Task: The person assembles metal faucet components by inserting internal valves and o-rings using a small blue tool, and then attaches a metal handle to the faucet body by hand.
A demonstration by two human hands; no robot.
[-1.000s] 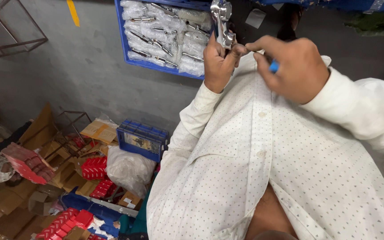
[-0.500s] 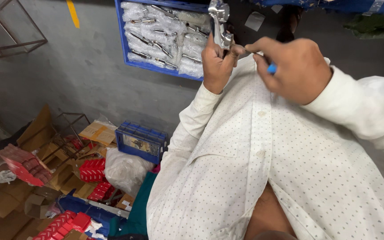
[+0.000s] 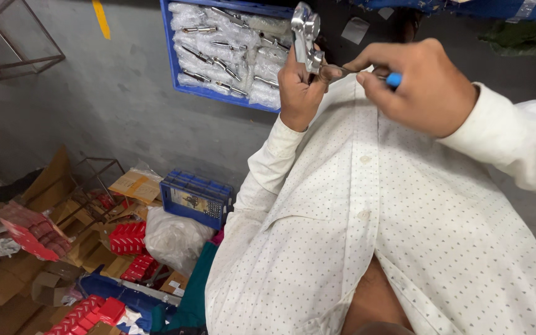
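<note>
My left hand (image 3: 299, 87) is raised in front of me and grips a shiny chrome metal fitting (image 3: 306, 34) that stands upright above the fingers. My right hand (image 3: 423, 84) pinches a thin tool with a blue handle (image 3: 393, 79); its metal tip reaches the lower part of the fitting next to my left thumb. Both arms wear sleeves of a white dotted shirt (image 3: 367, 223), which fills the lower right of the view.
A blue crate (image 3: 218, 46) of bagged chrome parts hangs on the grey wall behind the hands. On the floor at the lower left lie cardboard boxes (image 3: 51, 186), red packets (image 3: 125, 239), a small blue crate (image 3: 196, 198), a clear plastic bag (image 3: 172, 239) and a wire rack (image 3: 13, 37).
Both hands have stayed together on the fitting with little motion. The view has shifted slightly, so the floor clutter sits a bit differently in the frame.
</note>
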